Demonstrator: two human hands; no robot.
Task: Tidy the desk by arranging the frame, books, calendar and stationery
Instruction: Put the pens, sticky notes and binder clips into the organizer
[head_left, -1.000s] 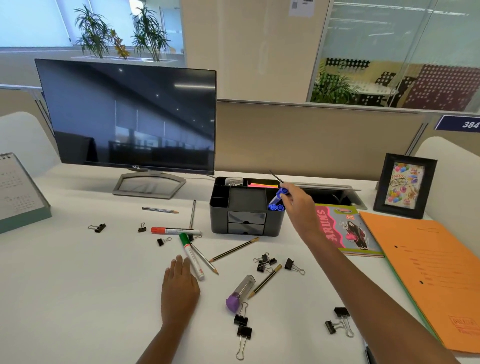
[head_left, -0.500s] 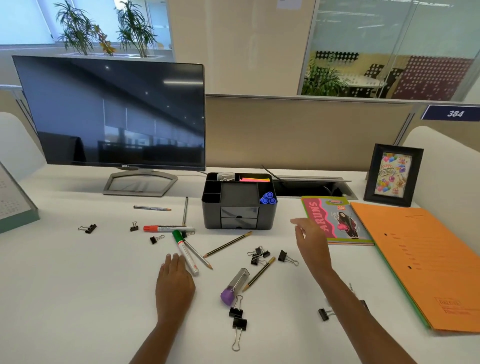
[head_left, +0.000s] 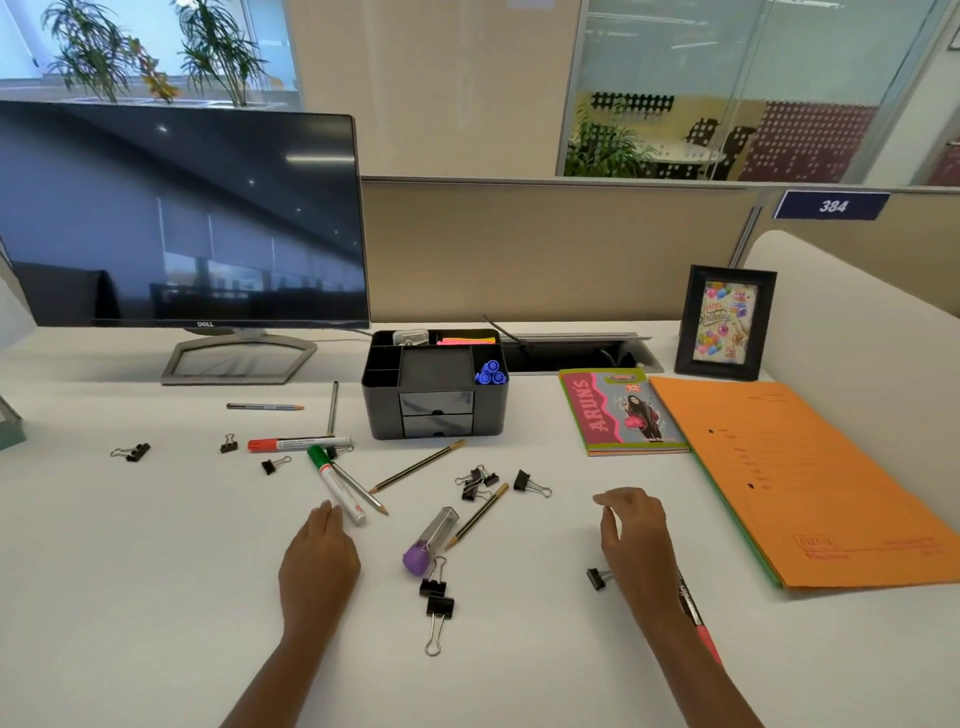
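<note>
Right hand (head_left: 631, 525) withdrawn from organizer (head_left: 434, 384) | fingers loosely curled, seemingly empty | left hand (head_left: 319, 556) flat, fingers straight

This is an office cubicle. A white surface (head_left: 156, 571) carries a dark monitor (head_left: 182, 218) at the far left, a black desk organiser (head_left: 434, 387) in the middle and an orange folder (head_left: 810, 478) on the right, with pens (head_left: 291, 444) and binder clips (head_left: 439, 608) scattered nearer. A beige partition (head_left: 545, 249) closes the far side and bears a blue plate (head_left: 831, 206) reading 384. Beyond it, glass walls (head_left: 753, 62) show chairs (head_left: 701, 130) and potted plants (head_left: 602, 150).
</note>
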